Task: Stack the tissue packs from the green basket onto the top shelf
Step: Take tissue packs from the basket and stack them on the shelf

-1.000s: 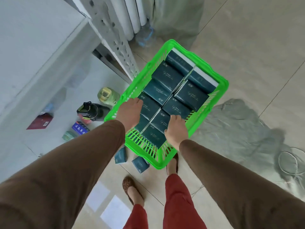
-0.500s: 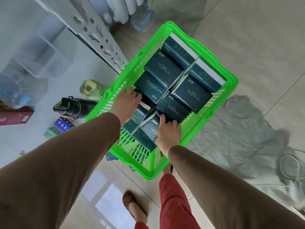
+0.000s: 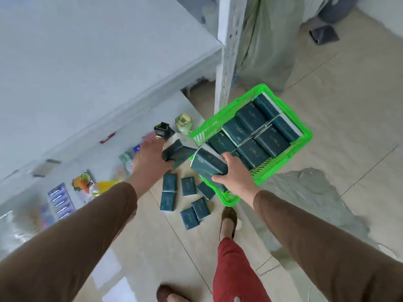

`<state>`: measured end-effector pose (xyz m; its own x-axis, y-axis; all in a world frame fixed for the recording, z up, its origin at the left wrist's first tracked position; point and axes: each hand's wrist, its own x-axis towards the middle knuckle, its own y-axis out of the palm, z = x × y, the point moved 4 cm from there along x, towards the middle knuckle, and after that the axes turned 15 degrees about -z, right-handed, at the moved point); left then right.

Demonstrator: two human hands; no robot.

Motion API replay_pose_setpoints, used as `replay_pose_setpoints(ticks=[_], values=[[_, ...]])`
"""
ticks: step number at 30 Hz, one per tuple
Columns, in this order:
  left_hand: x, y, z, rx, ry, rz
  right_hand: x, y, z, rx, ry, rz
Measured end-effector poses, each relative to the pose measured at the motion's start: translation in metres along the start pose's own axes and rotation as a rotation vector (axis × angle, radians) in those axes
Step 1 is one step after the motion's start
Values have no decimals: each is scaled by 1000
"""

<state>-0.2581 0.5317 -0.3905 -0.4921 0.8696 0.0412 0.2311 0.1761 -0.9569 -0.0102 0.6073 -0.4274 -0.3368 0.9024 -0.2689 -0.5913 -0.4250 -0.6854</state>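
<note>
Packs lifted from basket (image 3: pixel 303 136), left hand (image 3: pixel 150 158) gripping one (image 3: pixel 177 152)

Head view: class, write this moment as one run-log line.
left hand: grips dark green tissue pack | right hand: grips second dark green pack | green plastic basket: packs remain | top shelf: nothing placed

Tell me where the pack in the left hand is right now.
Head view, centre: the left hand holds its tissue pack just outside the green basket's left rim, above the floor.
</note>
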Motion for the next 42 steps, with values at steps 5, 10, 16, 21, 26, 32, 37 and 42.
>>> replay_pose_setpoints(ticks=[5, 10, 16, 21, 26, 32, 37, 42], values=[[-108, -137, 109, -72, -184, -147, -94, 21, 138, 154, -187, 29], [-199, -261, 215, -119, -299, -335, -166, 57, 267, 227, -339, 42], [-239, -360, 317, -33, -308, -511, -204, 107, 403, 321, -462, 112], [-229, -403, 399, 70, -342, -561, -197, 165, 491, 392, -545, 142], [-192, -429, 485, 145, -425, -528, -160, 231, 561, 373, -602, 192], [-142, -451, 576, 245, -508, -478, -106, 306, 638, 355, -608, 224], [-107, -469, 642, 312, -544, -443, -77, 369, 709, 327, -618, 238], [-76, -477, 697, 346, -481, -400, -68, 429, 748, 325, -629, 241]])
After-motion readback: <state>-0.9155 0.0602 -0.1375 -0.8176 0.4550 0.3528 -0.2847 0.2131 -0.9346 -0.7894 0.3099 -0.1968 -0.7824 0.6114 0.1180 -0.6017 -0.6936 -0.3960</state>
